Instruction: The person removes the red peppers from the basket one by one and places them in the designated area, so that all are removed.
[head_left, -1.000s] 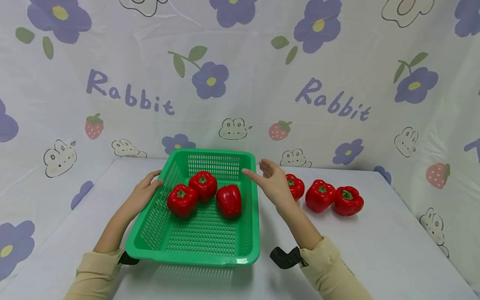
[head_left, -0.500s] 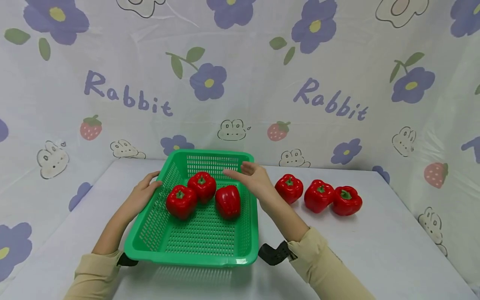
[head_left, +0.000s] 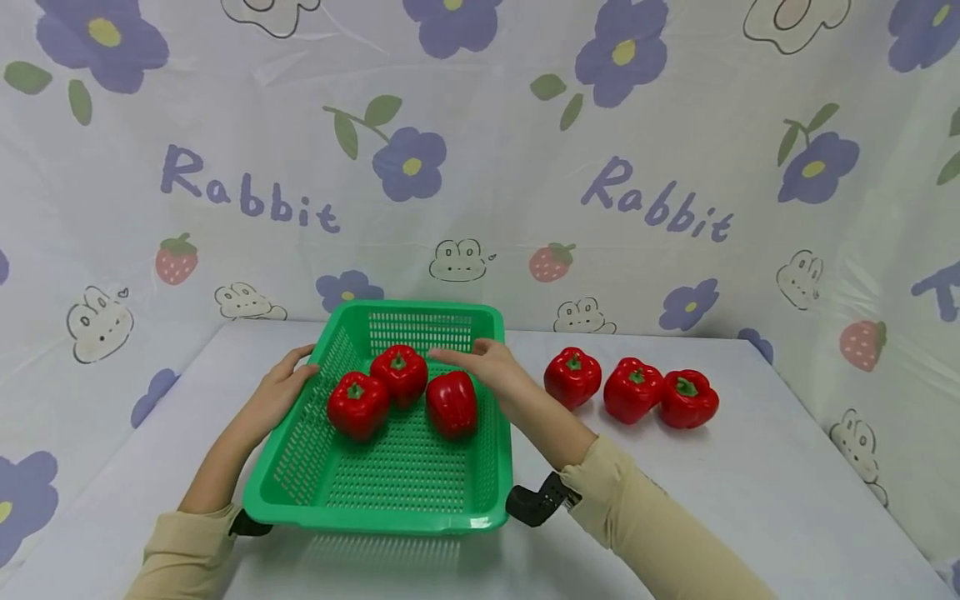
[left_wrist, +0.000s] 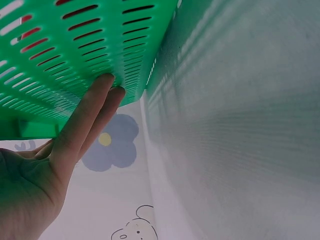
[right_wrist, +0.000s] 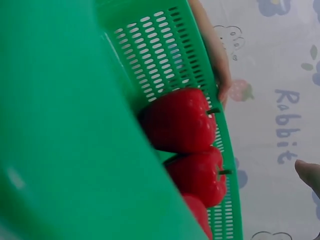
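A green plastic basket holds three red bell peppers: one at left, one behind it, and one on its side at right. My left hand holds the basket's left side, thumb at the rim; in the left wrist view two long fingers lie against the slotted outer wall. My right hand reaches over the right rim, above and behind the pepper on its side, with nothing in its grasp. Only its thumb is plain in the right wrist view.
Right of the basket, three more red bell peppers stand in a row on the white table: the nearest to the basket, a middle one and a right one. A patterned curtain hangs behind.
My right hand has moved left and slightly down, from beside the row of peppers to over the basket. My left hand keeps its hold; the peppers stay in place.
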